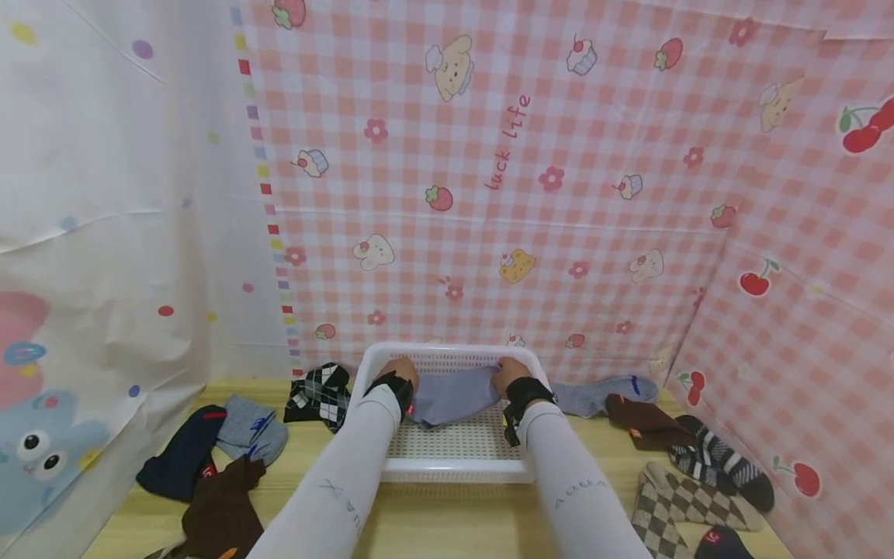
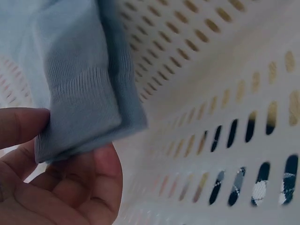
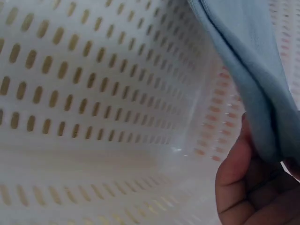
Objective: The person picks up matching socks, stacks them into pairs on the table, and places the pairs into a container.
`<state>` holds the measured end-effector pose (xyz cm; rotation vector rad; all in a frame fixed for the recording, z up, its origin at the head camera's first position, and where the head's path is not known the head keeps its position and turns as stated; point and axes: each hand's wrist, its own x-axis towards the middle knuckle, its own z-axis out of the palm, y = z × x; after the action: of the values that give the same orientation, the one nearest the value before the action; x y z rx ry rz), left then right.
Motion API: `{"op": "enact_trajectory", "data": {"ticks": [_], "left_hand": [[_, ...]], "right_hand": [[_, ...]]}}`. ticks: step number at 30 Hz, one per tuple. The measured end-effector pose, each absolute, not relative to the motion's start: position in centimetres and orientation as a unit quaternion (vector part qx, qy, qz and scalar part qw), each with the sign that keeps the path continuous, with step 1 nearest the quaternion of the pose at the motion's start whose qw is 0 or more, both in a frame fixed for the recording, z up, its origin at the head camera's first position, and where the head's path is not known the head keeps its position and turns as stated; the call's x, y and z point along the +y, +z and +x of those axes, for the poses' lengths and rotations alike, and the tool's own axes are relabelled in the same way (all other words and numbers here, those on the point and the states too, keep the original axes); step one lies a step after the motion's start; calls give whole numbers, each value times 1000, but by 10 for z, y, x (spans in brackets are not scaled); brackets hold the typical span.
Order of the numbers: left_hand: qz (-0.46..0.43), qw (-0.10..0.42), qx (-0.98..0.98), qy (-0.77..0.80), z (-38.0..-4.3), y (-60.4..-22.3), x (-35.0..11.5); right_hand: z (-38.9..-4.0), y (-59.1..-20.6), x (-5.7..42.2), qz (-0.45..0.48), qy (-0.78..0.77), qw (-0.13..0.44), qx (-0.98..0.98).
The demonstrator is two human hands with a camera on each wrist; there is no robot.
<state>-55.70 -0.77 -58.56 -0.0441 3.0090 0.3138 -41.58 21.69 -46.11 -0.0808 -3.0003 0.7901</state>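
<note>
Left hand (image 1: 403, 373) pinches layered blue-grey sock (image 1: 457, 396) at ribbed end; right hand (image 1: 511, 374) grips other end; white basket (image 1: 457, 468) beneath

A pair of plain grey-blue socks (image 1: 454, 396), one layered on the other, stretches lengthwise between the left hand (image 1: 405, 371) and the right hand (image 1: 510, 374). Its ribbed cuff end is pinched by the left thumb and fingers, the two layers slightly offset, while the right hand grips the opposite, smooth end. Between both hands, the fabric spans the white perforated basket's (image 1: 457, 469) interior.
</note>
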Motion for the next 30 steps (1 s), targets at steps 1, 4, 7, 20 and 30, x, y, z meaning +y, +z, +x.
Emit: {"op": "enact_trajectory", "data": {"ticks": [1, 4, 7, 20, 30], "left_hand": [[-22, 62, 993, 97, -549, -576, -6], [-58, 107, 984, 133, -495, -522, -1], [-63, 97, 980, 163, -442, -479, 0], [-66, 43, 984, 157, -416, -469, 28], [-26, 66, 989, 126, -417, -483, 26]], "right_hand": [[-416, -464, 216, -29, 249, 15, -968], [-417, -472, 214, -37, 230, 9, -972], [-416, -478, 213, -41, 215, 2, -976], [-412, -472, 192, -17, 128, 56, -990], [-411, -482, 178, 72, 84, 9, -994]]}}
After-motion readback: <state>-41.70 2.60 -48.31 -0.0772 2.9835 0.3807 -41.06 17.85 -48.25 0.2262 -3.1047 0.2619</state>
